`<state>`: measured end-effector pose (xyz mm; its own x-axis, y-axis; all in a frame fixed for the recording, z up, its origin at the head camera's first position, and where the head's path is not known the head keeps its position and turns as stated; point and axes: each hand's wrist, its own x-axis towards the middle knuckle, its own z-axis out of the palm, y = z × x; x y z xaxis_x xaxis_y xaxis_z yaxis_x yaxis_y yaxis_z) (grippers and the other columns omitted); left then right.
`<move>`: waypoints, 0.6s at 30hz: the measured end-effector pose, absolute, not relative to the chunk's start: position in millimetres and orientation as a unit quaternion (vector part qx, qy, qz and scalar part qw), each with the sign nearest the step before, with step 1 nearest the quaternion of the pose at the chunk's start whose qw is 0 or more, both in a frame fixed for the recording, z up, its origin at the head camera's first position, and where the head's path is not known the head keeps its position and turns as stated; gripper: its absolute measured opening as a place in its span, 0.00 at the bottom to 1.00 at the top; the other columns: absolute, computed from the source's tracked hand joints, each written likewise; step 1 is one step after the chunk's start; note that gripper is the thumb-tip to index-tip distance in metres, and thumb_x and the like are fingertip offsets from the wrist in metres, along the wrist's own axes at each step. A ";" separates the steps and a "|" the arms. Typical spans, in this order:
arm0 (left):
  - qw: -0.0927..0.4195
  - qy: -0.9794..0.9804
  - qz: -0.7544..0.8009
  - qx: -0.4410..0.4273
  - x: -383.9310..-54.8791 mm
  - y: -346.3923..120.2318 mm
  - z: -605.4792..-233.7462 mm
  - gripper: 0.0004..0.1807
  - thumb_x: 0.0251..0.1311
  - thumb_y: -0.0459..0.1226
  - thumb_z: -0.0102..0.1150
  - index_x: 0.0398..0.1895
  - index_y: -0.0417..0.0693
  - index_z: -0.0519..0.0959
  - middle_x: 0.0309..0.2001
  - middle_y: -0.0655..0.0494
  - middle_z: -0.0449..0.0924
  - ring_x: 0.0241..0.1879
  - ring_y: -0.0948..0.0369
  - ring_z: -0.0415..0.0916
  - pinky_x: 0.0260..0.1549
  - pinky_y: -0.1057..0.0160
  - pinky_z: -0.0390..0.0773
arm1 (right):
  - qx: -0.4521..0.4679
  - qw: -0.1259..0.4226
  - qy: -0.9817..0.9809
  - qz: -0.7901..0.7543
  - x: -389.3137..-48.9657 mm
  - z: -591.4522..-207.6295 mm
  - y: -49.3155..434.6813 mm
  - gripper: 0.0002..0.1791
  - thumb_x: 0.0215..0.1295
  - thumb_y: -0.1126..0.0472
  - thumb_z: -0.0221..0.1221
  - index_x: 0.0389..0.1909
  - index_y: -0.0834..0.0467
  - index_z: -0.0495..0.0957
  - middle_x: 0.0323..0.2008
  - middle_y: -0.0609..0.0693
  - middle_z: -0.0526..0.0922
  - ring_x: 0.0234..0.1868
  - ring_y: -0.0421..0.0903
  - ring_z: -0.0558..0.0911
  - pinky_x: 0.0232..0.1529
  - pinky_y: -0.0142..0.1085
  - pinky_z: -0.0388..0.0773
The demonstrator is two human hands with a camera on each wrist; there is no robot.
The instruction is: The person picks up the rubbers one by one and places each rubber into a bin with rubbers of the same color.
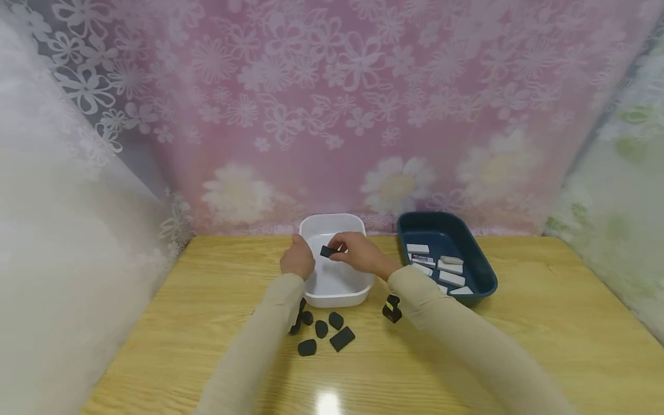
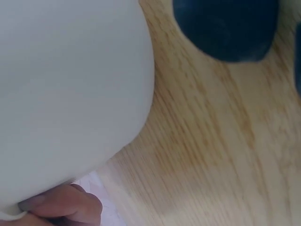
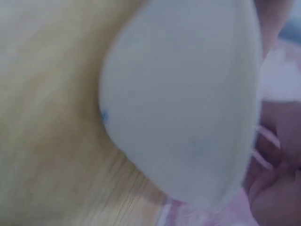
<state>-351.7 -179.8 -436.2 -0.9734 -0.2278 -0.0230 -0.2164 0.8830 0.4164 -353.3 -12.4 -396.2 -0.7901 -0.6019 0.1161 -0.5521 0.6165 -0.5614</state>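
Note:
In the head view a white plastic basin (image 1: pixel 339 300) stands mid-table. My left hand (image 1: pixel 297 259) grips its left rim; the left wrist view shows curled fingers (image 2: pixel 70 205) at the basin's edge. Over the inside of the basin, my right hand (image 1: pixel 360 252) pinches a small black rectangular block (image 1: pixel 327 252) between thumb and fingers. In the right wrist view the basin's outer wall (image 3: pixel 174 94) covers much of the frame and the block is hidden. Near the basin's front lie several black pieces: a flat rectangular block (image 1: pixel 342 339) and rounded ones such as this dark pebble-like piece (image 1: pixel 307 347).
To the right of the white basin stands a dark blue basin (image 1: pixel 485 274) with several white blocks (image 1: pixel 451 279) and a labelled block (image 1: pixel 422 259) inside. A black wrist device (image 1: pixel 392 309) shows by the right sleeve. A floral curtain (image 1: pixel 321 115) hangs behind the wooden table (image 1: pixel 207 300).

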 end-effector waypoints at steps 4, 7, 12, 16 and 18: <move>0.027 -0.971 -0.207 0.116 -350.5 -174.4 -433.7 0.22 0.58 0.34 0.61 0.49 0.36 0.62 0.33 0.40 0.81 0.34 0.45 0.81 0.31 0.50 0.79 | -0.337 0.063 0.890 -0.301 -377.3 -403.0 -15.9 0.12 0.60 0.63 0.65 0.44 0.60 0.80 0.38 0.50 0.83 0.38 0.44 0.80 0.40 0.37 0.76; 0.032 -0.972 -0.202 0.116 -349.9 -170.9 -433.8 0.20 0.58 0.34 0.60 0.48 0.36 0.63 0.32 0.40 0.81 0.33 0.46 0.81 0.30 0.50 0.79 | -0.340 0.069 0.890 -0.295 -388.7 -408.4 -17.2 0.11 0.60 0.63 0.65 0.43 0.60 0.80 0.37 0.49 0.83 0.38 0.44 0.80 0.39 0.37 0.75; 0.033 -0.972 -0.198 0.120 -348.4 -169.8 -434.8 0.19 0.58 0.33 0.60 0.47 0.36 0.64 0.33 0.41 0.82 0.33 0.46 0.81 0.29 0.51 0.79 | -0.344 0.052 0.897 -0.273 -397.6 -421.8 -19.4 0.10 0.59 0.62 0.66 0.40 0.60 0.80 0.36 0.50 0.83 0.37 0.44 0.80 0.40 0.37 0.75; 0.023 -0.971 -0.204 0.121 -348.5 -175.1 -433.5 0.21 0.58 0.33 0.61 0.48 0.36 0.63 0.32 0.41 0.81 0.32 0.46 0.81 0.29 0.51 0.79 | -0.348 0.029 0.904 -0.245 -400.1 -428.6 -23.8 0.06 0.59 0.63 0.66 0.36 0.58 0.80 0.35 0.49 0.82 0.37 0.44 0.80 0.40 0.38 0.75; 0.019 -0.971 -0.202 0.125 -349.4 -179.7 -432.3 0.22 0.58 0.33 0.61 0.49 0.36 0.62 0.32 0.41 0.81 0.33 0.46 0.81 0.30 0.51 0.79 | -0.342 0.019 0.908 -0.241 -401.9 -430.2 -27.7 0.05 0.59 0.62 0.66 0.34 0.57 0.80 0.34 0.48 0.81 0.36 0.44 0.79 0.40 0.38 0.74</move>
<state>-349.4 -179.7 -432.3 -0.9679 -0.2509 -0.0129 -0.2352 0.8869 0.3976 -401.9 -27.7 -430.2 -0.7656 -0.6301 0.1299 -0.6116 0.6502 -0.4507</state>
